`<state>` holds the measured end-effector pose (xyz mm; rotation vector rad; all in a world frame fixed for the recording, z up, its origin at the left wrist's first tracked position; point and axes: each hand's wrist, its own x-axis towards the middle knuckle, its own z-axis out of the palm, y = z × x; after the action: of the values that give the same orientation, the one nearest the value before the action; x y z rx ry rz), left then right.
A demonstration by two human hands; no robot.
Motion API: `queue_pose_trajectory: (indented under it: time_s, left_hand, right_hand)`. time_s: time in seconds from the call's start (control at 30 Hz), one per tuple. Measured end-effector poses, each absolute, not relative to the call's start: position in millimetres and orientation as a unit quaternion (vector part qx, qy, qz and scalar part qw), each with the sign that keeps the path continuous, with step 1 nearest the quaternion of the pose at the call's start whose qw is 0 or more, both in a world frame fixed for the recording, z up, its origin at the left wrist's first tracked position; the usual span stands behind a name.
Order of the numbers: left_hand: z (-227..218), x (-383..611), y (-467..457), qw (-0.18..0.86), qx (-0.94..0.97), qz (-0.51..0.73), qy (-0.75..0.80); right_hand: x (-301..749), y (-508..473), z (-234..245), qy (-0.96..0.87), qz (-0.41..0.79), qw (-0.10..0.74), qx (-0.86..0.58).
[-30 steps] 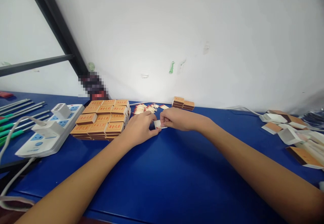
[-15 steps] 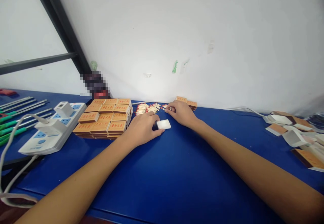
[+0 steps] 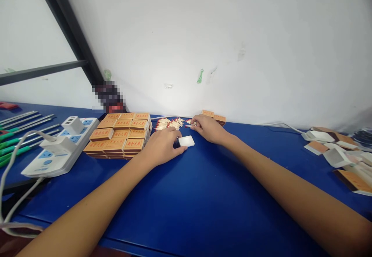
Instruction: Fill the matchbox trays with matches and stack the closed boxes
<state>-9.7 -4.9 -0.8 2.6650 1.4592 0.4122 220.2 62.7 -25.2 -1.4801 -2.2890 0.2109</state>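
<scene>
Resting on the blue tabletop (image 3: 192, 203), the white matchbox tray (image 3: 186, 141) is held at its left end by the left hand (image 3: 164, 145), thumb along the near side and forefinger by the far left corner, as the head view shows it. Just beyond the tray, to its right, the right hand (image 3: 207, 128) has thumb and fingertips bunched at a few red-tipped matches (image 3: 189, 125); whether these are pinched or merely touched I cannot tell. Judging by its look, the tray is thin card: very light, stiff along its walls but easily crushed, and apt to slide on the smooth surface, so a gentle grasp on its opposite long sides should suit it best. Single matches are probably slim, snappable and quick to roll, better taken mid-stick. Beyond the tray to the left, the match heap (image 3: 166, 124) is partly covered by the left hand; farther left stand stacked safety-match boxes (image 3: 119, 135), and beyond the tray to the right a smaller matchbox pile (image 3: 219, 119) is partly screened. Glare flattens the tray, leaving its depth and contents unclear, and far to its right the box parts (image 3: 338, 158) blur together and are cut off
</scene>
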Motion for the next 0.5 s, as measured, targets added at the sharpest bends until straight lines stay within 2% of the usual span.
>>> queue_pose_trajectory:
  time_s: [0.27,0.5]
  left_hand:
    - [1,-9,-4,0.039,0.871,0.129,0.472]
    - [1,-10,-2,0.02,0.863,0.13,0.488]
  right_hand:
    - [220,62,-26,-0.826,0.084,0.179,-0.528]
    - [216,41,11,-0.853,0.127,0.14,-0.486]
